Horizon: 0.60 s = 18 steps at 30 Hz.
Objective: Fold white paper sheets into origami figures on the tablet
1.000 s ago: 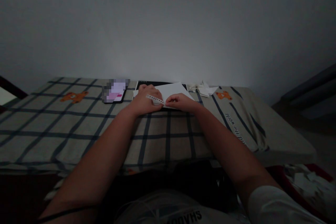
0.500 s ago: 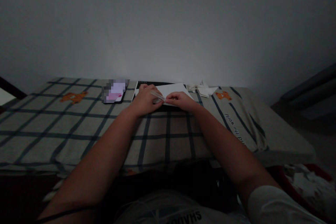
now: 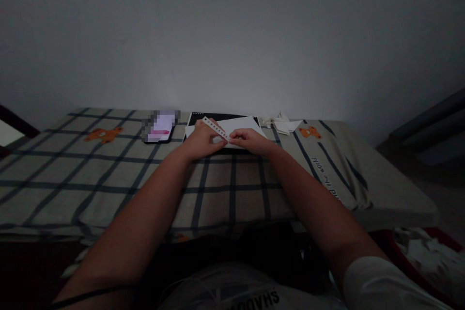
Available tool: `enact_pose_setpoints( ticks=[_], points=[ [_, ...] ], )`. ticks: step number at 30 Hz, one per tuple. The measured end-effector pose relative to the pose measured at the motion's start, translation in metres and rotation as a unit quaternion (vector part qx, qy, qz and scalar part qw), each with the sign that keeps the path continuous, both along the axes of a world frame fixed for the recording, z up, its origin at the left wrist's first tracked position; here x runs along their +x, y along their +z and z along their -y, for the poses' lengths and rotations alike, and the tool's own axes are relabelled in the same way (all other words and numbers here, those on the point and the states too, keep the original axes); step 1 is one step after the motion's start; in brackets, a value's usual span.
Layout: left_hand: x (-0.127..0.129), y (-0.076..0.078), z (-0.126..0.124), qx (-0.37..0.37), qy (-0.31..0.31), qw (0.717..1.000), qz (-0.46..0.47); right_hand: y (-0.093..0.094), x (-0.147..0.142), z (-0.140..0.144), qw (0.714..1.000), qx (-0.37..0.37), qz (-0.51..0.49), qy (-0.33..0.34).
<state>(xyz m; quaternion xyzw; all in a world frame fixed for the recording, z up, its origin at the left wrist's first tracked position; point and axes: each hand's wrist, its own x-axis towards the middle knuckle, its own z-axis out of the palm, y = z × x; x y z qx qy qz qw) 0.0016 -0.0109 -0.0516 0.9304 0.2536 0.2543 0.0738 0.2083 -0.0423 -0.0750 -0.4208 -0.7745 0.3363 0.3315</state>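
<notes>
A narrow white paper strip with a row of punched holes (image 3: 214, 128) is pinched in my left hand (image 3: 202, 141) and slants up and left from the fingers. My right hand (image 3: 247, 139) rests on a white sheet of paper (image 3: 242, 123) and pinches its near edge, close to the strip's lower end. The sheet lies on a dark notebook or pad (image 3: 198, 116) on a checked cloth (image 3: 109, 169). The room is dim.
A lit phone (image 3: 160, 127) lies left of the pad. Folded and crumpled white paper pieces (image 3: 281, 122) sit to the right of it. Orange bear prints mark the cloth. A red bin with paper scraps (image 3: 425, 256) stands low at the right.
The strip has swung from lying nearly flat across my left hand to slanting up toward the far left. My right hand has stayed on the sheet's edge.
</notes>
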Motion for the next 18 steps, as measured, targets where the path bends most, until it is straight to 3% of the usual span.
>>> enact_pose_setpoints(
  ticks=[18],
  points=[
    [0.0024, -0.0029, -0.0016, 0.009, 0.009, 1.0, -0.028, -0.0024, 0.0027, 0.0001, 0.999, -0.031, -0.015, 0.004]
  ],
)
